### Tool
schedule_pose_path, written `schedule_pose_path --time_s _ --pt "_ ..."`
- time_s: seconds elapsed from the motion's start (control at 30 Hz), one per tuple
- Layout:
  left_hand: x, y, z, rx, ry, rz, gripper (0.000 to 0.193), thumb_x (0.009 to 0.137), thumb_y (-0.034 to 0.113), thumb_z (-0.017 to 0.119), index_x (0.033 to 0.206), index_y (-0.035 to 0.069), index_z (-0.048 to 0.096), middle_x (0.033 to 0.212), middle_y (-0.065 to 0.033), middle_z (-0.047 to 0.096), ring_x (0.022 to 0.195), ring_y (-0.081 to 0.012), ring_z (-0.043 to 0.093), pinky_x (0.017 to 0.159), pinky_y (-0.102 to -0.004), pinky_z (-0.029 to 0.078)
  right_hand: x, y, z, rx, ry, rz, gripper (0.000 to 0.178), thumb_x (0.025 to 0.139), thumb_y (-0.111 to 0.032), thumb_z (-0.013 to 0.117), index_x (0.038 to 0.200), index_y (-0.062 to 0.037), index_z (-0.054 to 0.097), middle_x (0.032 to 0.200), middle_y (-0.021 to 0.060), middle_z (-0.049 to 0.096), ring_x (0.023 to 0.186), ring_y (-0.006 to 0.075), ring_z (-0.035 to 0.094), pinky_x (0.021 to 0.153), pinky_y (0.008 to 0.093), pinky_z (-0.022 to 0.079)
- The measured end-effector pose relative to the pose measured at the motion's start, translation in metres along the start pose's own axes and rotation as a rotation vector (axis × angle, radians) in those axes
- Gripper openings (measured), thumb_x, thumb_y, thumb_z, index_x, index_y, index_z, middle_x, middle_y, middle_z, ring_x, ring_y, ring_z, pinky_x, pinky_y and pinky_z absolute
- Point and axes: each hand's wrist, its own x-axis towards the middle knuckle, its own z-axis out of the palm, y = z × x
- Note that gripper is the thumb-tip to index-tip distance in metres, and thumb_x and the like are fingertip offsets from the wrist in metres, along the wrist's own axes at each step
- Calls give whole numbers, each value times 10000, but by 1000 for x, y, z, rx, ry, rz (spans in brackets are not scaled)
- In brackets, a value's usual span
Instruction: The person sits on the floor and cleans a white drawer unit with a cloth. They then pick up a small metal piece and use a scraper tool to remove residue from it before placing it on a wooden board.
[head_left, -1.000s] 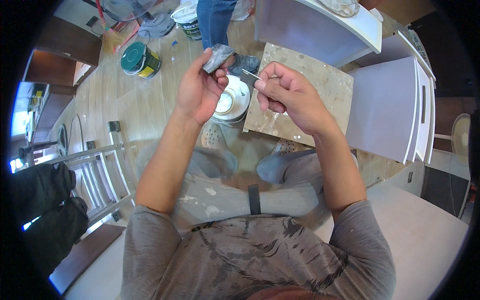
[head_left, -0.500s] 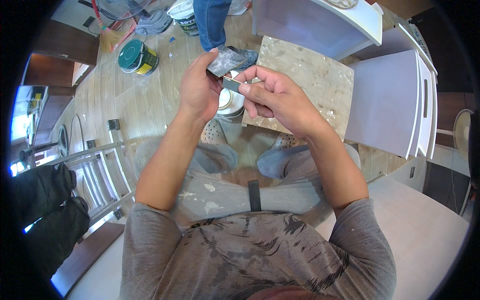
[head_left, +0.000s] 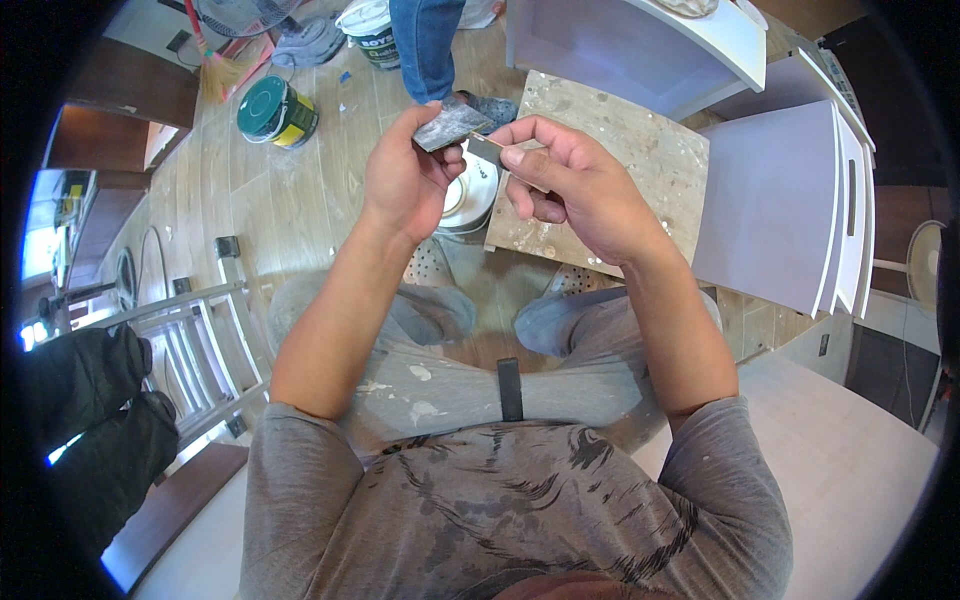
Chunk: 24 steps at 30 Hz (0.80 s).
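Note:
My left hand (head_left: 398,178) is closed on a worn, dusty grey piece that looks like sandpaper (head_left: 450,127), its thumb at the piece's left edge. To its right, my right hand (head_left: 580,180) pinches a small dark grey strip with a pale edge (head_left: 485,150) between thumb and forefinger. The near end of the strip lies close to the sandpaper; I cannot tell whether they touch. Below both hands, a white round bucket (head_left: 472,200) stands on the floor, partly hidden by my hands.
A paint-spotted wooden board (head_left: 610,160) lies right of the bucket. White panels (head_left: 770,205) stand at the right. A green-lidded bucket (head_left: 275,108) is far left, an aluminium ladder (head_left: 195,345) nearer. Another person's jeans leg (head_left: 425,45) stands just beyond my hands.
My right hand has moved right and slightly up with the small strip, away from my left palm. The sandpaper in my left hand has tilted flatter.

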Motion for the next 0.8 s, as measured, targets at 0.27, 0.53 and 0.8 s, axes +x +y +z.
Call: schedule_pose_path --time_s 0.27,0.53,0.8 --pt "-1 0 2 5 -24 23 214 974 210 568 1045 19 632 844 -48 656 616 -115 533 614 -263 469 0 -1 -4 -11 13 5 273 1032 -279 548 1200 -67 588 680 -19 556 554 25 359 507 184 251" --pt "-1 0 1 -5 -19 25 168 972 214 572 994 54 617 824 -35 643 623 -120 539 614 -275 460 1 1 -8 -15 18 3 271 1031 -280 553 1199 -70 585 675 -18 556 546 26 351 503 187 249" --pt "-2 1 3 -11 -14 37 127 960 194 591 952 67 596 774 -37 625 618 -129 537 612 -281 460 1 1 -9 -19 21 16 285 1023 -283 568 1205 -64 572 676 -14 562 542 27 348 490 192 241"
